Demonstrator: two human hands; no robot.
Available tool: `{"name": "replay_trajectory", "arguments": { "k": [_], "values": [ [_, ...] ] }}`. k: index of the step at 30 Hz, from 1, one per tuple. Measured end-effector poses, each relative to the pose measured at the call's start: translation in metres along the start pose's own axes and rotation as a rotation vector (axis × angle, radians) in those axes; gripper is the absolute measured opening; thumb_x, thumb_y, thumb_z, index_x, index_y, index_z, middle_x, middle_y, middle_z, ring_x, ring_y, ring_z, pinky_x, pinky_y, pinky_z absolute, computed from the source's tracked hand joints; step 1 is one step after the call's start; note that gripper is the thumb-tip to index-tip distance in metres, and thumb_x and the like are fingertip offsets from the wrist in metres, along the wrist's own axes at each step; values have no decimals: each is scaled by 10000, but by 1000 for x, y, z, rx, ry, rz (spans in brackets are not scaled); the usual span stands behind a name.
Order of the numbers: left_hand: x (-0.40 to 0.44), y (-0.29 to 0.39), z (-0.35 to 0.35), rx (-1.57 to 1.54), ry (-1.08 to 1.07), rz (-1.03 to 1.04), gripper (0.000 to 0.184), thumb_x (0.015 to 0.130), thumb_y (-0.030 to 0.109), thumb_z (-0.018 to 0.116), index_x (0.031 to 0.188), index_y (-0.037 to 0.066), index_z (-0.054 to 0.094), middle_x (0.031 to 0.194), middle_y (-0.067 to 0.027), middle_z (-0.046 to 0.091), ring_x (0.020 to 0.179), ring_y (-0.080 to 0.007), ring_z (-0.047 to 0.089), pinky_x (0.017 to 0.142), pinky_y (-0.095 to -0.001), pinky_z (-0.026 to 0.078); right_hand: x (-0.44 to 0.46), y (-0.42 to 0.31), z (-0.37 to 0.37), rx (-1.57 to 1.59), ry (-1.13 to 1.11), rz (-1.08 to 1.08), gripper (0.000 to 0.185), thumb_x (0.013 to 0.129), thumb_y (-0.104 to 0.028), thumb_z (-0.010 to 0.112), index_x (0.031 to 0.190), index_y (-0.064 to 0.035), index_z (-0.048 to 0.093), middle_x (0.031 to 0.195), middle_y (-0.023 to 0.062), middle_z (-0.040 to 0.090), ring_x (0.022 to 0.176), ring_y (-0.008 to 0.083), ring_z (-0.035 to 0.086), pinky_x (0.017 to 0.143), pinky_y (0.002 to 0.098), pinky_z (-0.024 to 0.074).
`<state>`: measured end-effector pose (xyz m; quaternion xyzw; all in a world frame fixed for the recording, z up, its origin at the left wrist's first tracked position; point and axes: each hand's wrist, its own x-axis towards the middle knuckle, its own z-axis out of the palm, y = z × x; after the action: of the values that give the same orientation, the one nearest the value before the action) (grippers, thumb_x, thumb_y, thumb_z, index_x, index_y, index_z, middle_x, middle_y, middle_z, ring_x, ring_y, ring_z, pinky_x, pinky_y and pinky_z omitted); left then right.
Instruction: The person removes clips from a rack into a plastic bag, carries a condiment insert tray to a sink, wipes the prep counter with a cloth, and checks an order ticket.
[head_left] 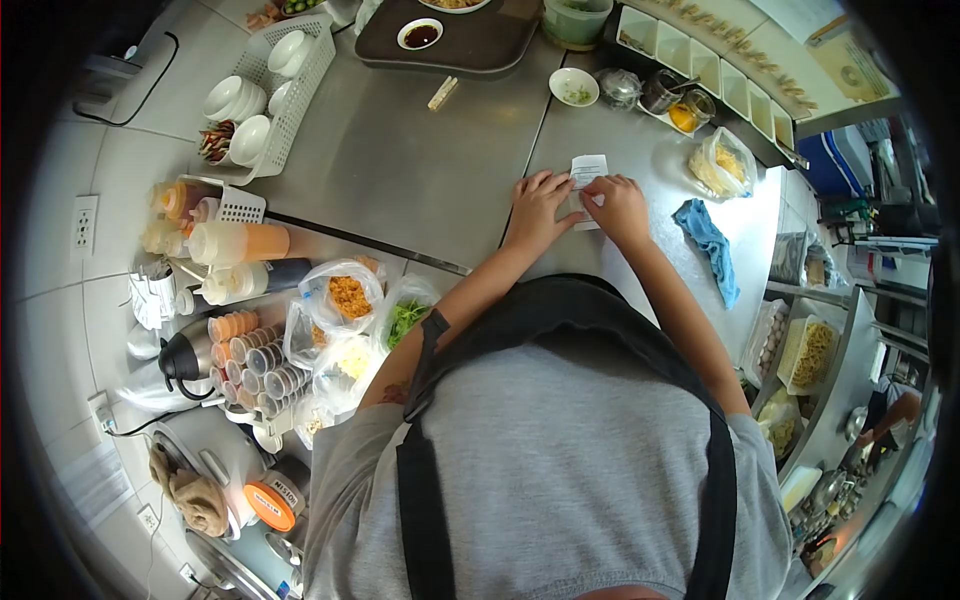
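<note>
A white paper slip (589,170) with printed lines lies on the steel counter (420,180) in front of me. My left hand (541,208) rests on the slip's left side, its fingers spread. From the right, my right hand (616,208) touches the slip with its fingers bent together, and whether it pinches the paper is too small to tell. Part of the slip is hidden under both hands. Beyond them stands a small white bowl (574,87) with green bits inside.
A blue cloth (710,250) and a bag of yellowish food (722,163) lie at the right. A dark tray (445,50) is at the back, with chopsticks (442,93) nearby. Squeeze bottles (240,243), food bags (342,297) and a bowl basket (300,85) stand left. Another person's arm (890,418) shows far right.
</note>
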<state>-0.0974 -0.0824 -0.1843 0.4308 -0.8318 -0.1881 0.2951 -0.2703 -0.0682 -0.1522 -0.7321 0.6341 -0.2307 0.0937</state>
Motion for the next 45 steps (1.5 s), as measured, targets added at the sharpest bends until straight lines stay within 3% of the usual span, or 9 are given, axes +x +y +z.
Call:
{"name": "replay_trajectory", "arguments": {
  "k": [6,13,19,25,30,35,41,43,45],
  "values": [
    [1,0,-3,-26,-13,-13,548,728,367,738,1184,86,623,1255,-21,575,1222,-265,448,1005,-436,314,9,8,9,-69,40,-139,97,697,-154,703,742,-78,665,776,61,670,801,260,625,808,389,460],
    [0,-1,-1,-26,-51,-41,529,757,361,714,1197,86,614,1267,-17,568,1267,-265,413,1038,-458,287,9,65,-42,-88,32,140,32,709,-110,674,718,-80,665,715,59,672,749,239,645,681,370,503],
    [0,11,-41,-500,144,-204,423,772,162,732,1165,44,629,1199,-106,613,1136,-311,552,981,-414,421,106,-15,-14,256,-78,-33,278,766,-99,649,1044,-97,637,1014,119,641,870,280,646,748,389,514],
    [18,-41,-201,-115,822,-305,304,779,-29,690,1059,87,705,1084,-118,668,1010,-220,633,879,-302,483,201,-87,69,18,-302,-340,544,834,-32,510,1361,-124,413,1362,99,443,1108,351,555,886,441,496],
    [39,-38,-377,351,886,-219,322,809,-124,563,1019,71,709,819,-89,620,740,-160,588,669,-246,461,219,-90,114,-60,-230,-433,465,844,-67,501,1307,-103,480,1360,74,454,1238,304,418,994,434,408],
    [110,-15,-533,739,1040,169,398,818,-95,500,1111,115,668,743,-122,533,643,-266,521,600,-295,430,148,-45,90,125,-29,-398,187,894,-180,550,1000,-44,624,1099,149,577,1019,368,520,896,459,430],
    [172,9,-652,785,1086,-56,258,859,136,588,1089,170,699,685,-114,578,626,-198,535,637,-284,450,10,19,-10,221,30,-83,169,854,-68,604,1014,-30,644,884,146,654,845,308,600,823,385,464],
    [190,-10,-664,761,1089,-83,259,835,223,614,1073,182,709,637,-119,571,615,-222,565,636,-323,465,-35,53,-18,571,87,337,149,892,-78,596,1016,-17,652,824,133,669,761,211,634,733,324,490],
    [208,-16,-673,757,1109,-94,279,816,286,631,1067,195,713,634,-123,588,624,-241,592,647,-350,478,-58,81,-65,553,-401,528,548,955,-199,520,1436,-69,293,1372,171,468,1167,372,511,966,413,471]
  ]
}}
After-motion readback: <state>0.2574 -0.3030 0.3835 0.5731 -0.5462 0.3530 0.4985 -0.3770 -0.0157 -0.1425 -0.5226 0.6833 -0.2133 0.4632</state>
